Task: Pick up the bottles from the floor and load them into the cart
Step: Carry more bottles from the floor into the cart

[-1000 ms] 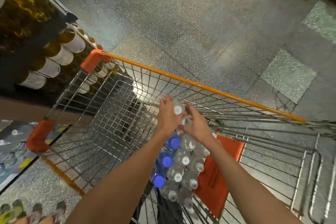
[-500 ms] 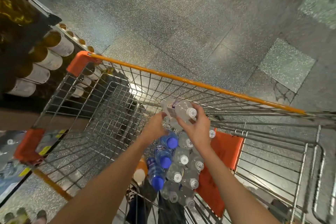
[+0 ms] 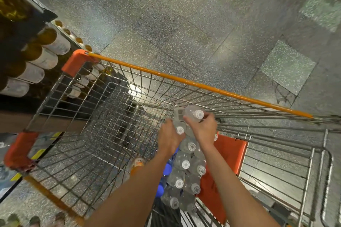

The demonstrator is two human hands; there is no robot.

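A wire shopping cart (image 3: 184, 81) with an orange rim stands in front of me. Inside it, along the near right side, stand several clear bottles with white caps (image 3: 185, 164), and a few blue-capped bottles (image 3: 167, 168) lie partly hidden under my left forearm. My left hand (image 3: 168, 139) grips a clear white-capped bottle (image 3: 180, 129) at its neck. My right hand (image 3: 204, 128) holds another clear bottle (image 3: 193, 114) tilted just above the stack. Both hands sit close together over the far end of the row.
Shelves of brown bottles with white labels (image 3: 46, 57) run along the left, close to the cart's corner. An orange child-seat flap (image 3: 225, 155) lies against the cart's near right side. An orange-capped bottle (image 3: 137, 164) shows beside my left forearm. Speckled grey floor (image 3: 184, 24) spreads beyond.
My hands have shifted slightly right and down over the row of bottles. The bottle in my right hand stays tilted at the far end of the stack.
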